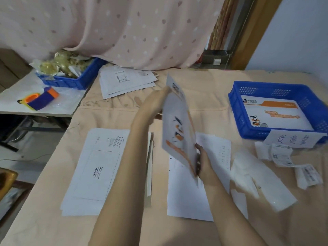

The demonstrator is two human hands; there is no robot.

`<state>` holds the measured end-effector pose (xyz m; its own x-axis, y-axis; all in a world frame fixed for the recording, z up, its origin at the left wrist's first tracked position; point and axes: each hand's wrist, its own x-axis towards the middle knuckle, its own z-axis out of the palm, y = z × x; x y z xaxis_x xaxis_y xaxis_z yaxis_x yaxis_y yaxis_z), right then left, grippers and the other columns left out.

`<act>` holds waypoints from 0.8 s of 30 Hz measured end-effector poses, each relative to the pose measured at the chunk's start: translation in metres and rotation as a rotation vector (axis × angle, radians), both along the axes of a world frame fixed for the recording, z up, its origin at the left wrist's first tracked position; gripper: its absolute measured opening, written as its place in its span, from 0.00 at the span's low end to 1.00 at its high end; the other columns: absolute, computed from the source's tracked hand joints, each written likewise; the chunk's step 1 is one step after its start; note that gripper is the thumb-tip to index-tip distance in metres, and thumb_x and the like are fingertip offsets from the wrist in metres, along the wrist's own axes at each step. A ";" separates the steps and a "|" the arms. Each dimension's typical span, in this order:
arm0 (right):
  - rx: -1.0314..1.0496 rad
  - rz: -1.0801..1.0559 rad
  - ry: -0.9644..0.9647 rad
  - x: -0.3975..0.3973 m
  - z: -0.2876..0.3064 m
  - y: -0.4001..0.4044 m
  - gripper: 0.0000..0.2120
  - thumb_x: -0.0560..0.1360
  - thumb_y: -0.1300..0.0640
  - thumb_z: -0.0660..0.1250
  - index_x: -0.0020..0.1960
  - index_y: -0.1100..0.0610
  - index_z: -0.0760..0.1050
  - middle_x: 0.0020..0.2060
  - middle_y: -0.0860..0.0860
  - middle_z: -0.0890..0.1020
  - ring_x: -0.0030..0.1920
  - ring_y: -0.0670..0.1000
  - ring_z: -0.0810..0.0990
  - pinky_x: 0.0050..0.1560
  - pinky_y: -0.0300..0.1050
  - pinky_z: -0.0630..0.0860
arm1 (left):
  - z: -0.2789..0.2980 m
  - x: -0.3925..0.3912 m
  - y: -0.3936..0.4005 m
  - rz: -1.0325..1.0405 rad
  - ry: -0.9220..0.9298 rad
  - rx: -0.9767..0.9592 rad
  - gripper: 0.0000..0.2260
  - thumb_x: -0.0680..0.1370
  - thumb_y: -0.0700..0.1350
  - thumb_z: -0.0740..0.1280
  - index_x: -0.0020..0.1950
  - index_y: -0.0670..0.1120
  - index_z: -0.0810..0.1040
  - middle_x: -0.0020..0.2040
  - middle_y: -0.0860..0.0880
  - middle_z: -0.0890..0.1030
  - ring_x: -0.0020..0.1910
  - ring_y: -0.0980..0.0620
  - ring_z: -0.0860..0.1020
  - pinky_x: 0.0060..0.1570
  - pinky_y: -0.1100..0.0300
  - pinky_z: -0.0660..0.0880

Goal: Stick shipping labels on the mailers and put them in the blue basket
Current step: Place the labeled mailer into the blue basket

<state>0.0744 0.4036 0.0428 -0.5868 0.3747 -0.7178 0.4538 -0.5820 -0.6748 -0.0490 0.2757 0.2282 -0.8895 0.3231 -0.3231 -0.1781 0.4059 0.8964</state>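
Both hands (204, 162) gripping mailer (177, 128), upended, long axis near-vertical

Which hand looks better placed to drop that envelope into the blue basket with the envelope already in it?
The right hand, probably. It grips the near edge of the mailer on the basket's side of the table, while the left hand holds the far edge and would have to cross over to reach the blue basket.

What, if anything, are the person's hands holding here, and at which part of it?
Both hold one white and orange mailer, tilted up on edge above the table. The left hand grips its far upper edge; the right hand grips its near lower edge.
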 end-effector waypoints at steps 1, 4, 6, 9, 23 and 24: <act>0.034 -0.093 -0.024 0.001 -0.005 0.004 0.12 0.74 0.46 0.67 0.47 0.55 0.78 0.40 0.54 0.83 0.40 0.53 0.82 0.38 0.43 0.80 | -0.007 -0.008 -0.012 0.040 -0.048 0.011 0.19 0.78 0.56 0.61 0.59 0.43 0.75 0.57 0.42 0.79 0.46 0.44 0.80 0.43 0.57 0.76; 0.217 -0.260 -0.103 0.000 -0.025 0.021 0.22 0.61 0.39 0.74 0.47 0.53 0.80 0.47 0.54 0.84 0.47 0.56 0.82 0.52 0.54 0.79 | -0.035 -0.018 -0.041 0.094 -0.137 -0.040 0.21 0.73 0.53 0.70 0.57 0.38 0.77 0.49 0.42 0.81 0.40 0.45 0.80 0.37 0.59 0.76; 0.340 -0.297 -0.163 0.005 -0.021 0.024 0.28 0.62 0.39 0.74 0.53 0.56 0.77 0.47 0.52 0.83 0.45 0.54 0.82 0.49 0.50 0.78 | -0.064 -0.013 -0.054 0.122 -0.160 -0.072 0.16 0.73 0.47 0.72 0.52 0.36 0.79 0.43 0.41 0.82 0.36 0.46 0.79 0.35 0.60 0.76; 0.530 -0.381 -0.205 0.013 -0.016 0.033 0.19 0.69 0.49 0.74 0.52 0.56 0.70 0.39 0.46 0.75 0.43 0.52 0.76 0.45 0.46 0.73 | -0.114 -0.003 -0.065 0.205 -0.152 -0.186 0.23 0.60 0.53 0.77 0.44 0.37 0.81 0.39 0.43 0.80 0.37 0.47 0.77 0.38 0.56 0.73; 0.792 -0.178 -0.183 0.041 -0.016 0.041 0.36 0.58 0.40 0.74 0.62 0.51 0.68 0.54 0.49 0.80 0.50 0.54 0.81 0.50 0.56 0.79 | -0.183 0.035 -0.040 0.448 -0.120 -0.204 0.13 0.66 0.48 0.74 0.41 0.42 0.74 0.38 0.44 0.77 0.39 0.43 0.76 0.39 0.56 0.72; 0.824 -0.154 -0.195 0.046 -0.013 0.044 0.39 0.56 0.40 0.75 0.63 0.52 0.68 0.55 0.49 0.79 0.51 0.54 0.81 0.51 0.56 0.79 | -0.183 0.037 -0.032 0.429 -0.107 -0.184 0.13 0.66 0.49 0.73 0.40 0.43 0.73 0.39 0.44 0.77 0.39 0.43 0.78 0.40 0.54 0.74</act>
<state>0.1206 0.4475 0.0295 -0.3808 0.8860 -0.2645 0.5616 -0.0056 -0.8274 -0.0121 0.2434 0.0451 -0.8888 -0.1374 -0.4373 -0.4516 0.4254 0.7842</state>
